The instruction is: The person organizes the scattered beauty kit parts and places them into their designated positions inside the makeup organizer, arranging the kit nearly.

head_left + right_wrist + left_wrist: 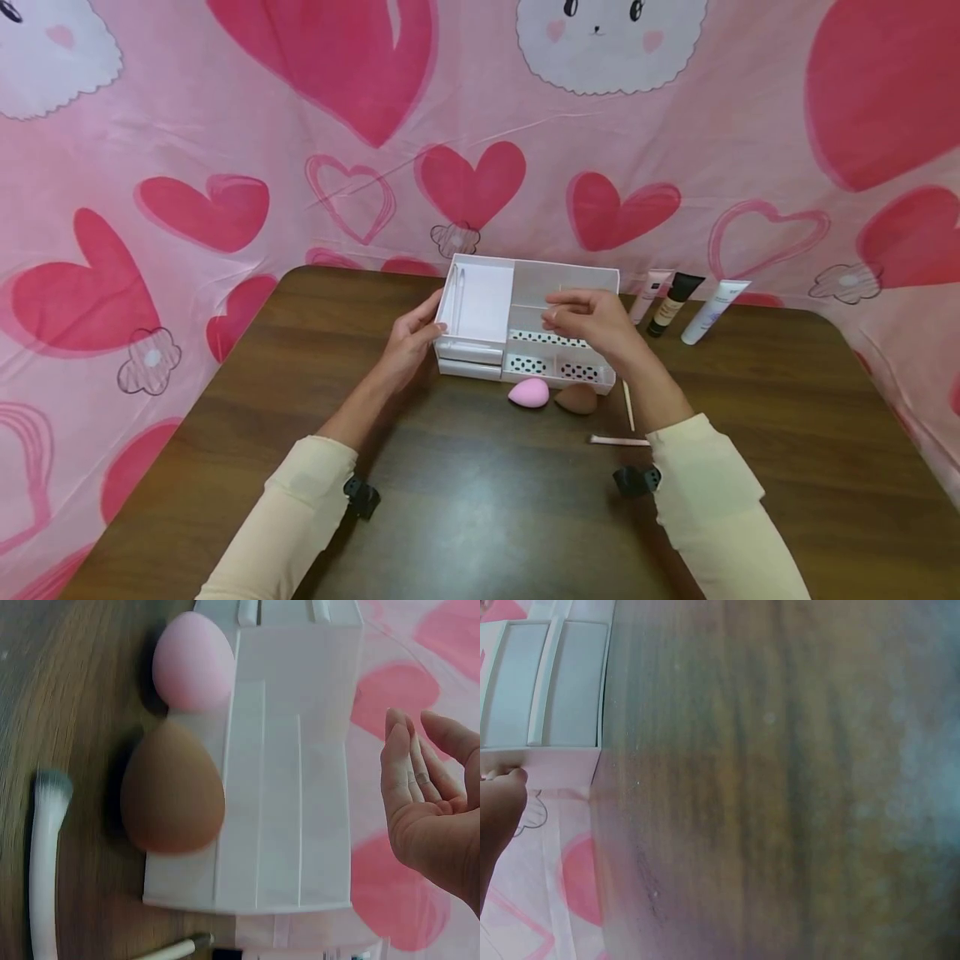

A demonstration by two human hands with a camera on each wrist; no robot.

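Desk (465, 500) of dark wood is seen from the head view, with a white organizer (525, 329) set near its far edge; the left hand (411, 343) is held against the organizer's left side, fingers curved along it, and the right hand (592, 321) is hung above the right compartments, loosely open and empty. A pink sponge (528, 392) and a brown sponge (576, 398) are laid just before the box. Left wrist view: fingertips are pressed to the white wall. Right wrist view: the right hand (431, 802) is shown palm open, nothing held, beside the organizer (289, 772); a brush (45, 847) is seen nearby.
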